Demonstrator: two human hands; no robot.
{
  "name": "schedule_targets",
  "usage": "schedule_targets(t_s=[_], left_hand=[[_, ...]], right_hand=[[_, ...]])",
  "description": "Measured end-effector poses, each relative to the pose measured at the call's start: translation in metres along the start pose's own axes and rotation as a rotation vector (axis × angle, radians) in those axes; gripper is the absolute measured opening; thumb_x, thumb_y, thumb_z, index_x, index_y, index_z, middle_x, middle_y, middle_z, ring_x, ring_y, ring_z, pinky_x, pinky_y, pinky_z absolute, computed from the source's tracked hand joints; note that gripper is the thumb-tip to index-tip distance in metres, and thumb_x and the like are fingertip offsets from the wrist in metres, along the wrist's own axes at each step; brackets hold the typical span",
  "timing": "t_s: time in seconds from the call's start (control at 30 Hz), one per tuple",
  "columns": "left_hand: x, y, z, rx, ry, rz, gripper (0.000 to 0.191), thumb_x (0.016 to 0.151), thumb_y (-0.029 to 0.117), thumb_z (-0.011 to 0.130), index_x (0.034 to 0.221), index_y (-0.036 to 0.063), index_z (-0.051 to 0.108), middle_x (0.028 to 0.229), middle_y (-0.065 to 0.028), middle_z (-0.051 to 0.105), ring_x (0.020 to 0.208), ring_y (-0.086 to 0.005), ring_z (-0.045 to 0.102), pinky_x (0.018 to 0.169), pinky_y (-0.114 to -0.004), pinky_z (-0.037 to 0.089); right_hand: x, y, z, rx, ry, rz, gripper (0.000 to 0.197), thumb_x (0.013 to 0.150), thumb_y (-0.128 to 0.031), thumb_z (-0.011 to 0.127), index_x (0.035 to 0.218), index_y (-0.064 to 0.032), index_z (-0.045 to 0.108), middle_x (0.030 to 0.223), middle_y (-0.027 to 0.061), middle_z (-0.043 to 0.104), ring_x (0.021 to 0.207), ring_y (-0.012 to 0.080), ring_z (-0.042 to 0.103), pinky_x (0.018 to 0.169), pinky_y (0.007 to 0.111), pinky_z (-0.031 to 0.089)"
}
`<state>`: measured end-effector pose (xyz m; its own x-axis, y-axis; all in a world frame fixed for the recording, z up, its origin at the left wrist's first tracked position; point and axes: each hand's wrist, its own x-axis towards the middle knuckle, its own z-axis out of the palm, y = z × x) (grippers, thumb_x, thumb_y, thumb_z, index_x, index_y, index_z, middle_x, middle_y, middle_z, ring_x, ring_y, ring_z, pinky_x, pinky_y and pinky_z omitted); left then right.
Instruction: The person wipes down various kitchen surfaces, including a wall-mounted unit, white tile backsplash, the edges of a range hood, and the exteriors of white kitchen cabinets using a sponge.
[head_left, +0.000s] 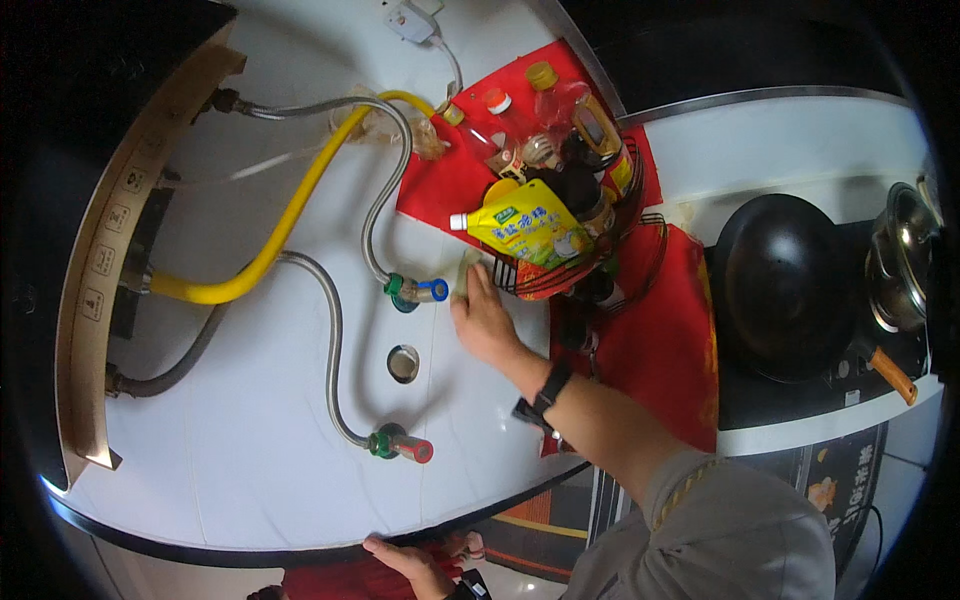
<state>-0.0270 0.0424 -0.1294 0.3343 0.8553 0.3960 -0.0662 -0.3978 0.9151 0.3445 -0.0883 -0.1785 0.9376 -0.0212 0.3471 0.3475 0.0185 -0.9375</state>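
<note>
My right hand (484, 319), with a black wristband, reaches to the white tiled wall (262, 465). Its fingers press a small pale piece (470, 262), perhaps a cloth, against the tiles. Close by, a yellow seasoning pouch (536, 225) with a white cap lies on a black wire basket (637, 202) of bottles. To the hand's left is an angle valve with a blue handle (433, 290). My left hand (409, 564) is low in the view, at the wall's dark edge (247, 556). Most of its fingers are hidden, and whether it grips anything is unclear.
Braided hoses (335, 352) and a yellow gas pipe (300, 202) run from a water heater (112, 247). A red-handled valve (412, 448) juts out. Oil bottles (502, 105) stand on red sheeting (637, 360). A wok (784, 289) and a steel pot (896, 270) sit on the cooktop (810, 409).
</note>
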Motion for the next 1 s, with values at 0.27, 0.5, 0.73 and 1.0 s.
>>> schedule_targets(t_s=[0.27,0.5,0.73,1.0], left_hand=[[-0.017,0.035,0.036,-0.056,-0.046,-0.025,0.089,0.103,0.068,0.036,0.154,-0.0054,0.032,0.158,-0.0185,0.038,0.14,-0.0324,0.04,0.118,-0.046,0.03],[-0.017,0.037,0.033,0.002,-0.099,-0.013,0.09,0.104,0.067,0.034,0.159,-0.0028,0.024,0.165,-0.0175,0.028,0.149,-0.0292,0.03,0.124,-0.043,0.021],[-0.01,0.024,0.022,0.009,-0.007,0.01,0.086,0.104,0.065,0.035,0.145,-0.01,0.039,0.145,-0.0202,0.048,0.13,-0.0315,0.048,0.111,-0.044,0.038],[-0.012,0.032,0.025,0.027,-0.017,0.04,0.088,0.104,0.069,0.035,0.14,-0.0114,0.042,0.141,-0.0217,0.049,0.129,-0.0308,0.048,0.108,-0.044,0.041]], right_hand=[[0.014,0.003,0.001,0.016,0.076,0.036,0.064,0.097,-0.025,0.055,0.142,0.0159,0.035,0.149,0.0335,0.035,0.141,0.0517,0.033,0.118,0.055,0.031],[0.029,-0.001,-0.01,0.108,-0.031,0.096,0.061,0.098,-0.026,0.052,0.141,0.0153,0.037,0.148,0.034,0.035,0.139,0.0502,0.036,0.117,0.053,0.032],[-0.005,-0.013,-0.026,-0.006,-0.164,-0.123,0.063,0.098,-0.019,0.05,0.149,0.012,0.032,0.155,0.0314,0.03,0.147,0.0497,0.028,0.122,0.05,0.028],[0.026,0.0,-0.036,-0.102,-0.169,-0.413,0.058,0.097,-0.012,0.048,0.15,0.0093,0.036,0.162,0.0252,0.029,0.152,0.0413,0.025,0.124,0.048,0.027]])
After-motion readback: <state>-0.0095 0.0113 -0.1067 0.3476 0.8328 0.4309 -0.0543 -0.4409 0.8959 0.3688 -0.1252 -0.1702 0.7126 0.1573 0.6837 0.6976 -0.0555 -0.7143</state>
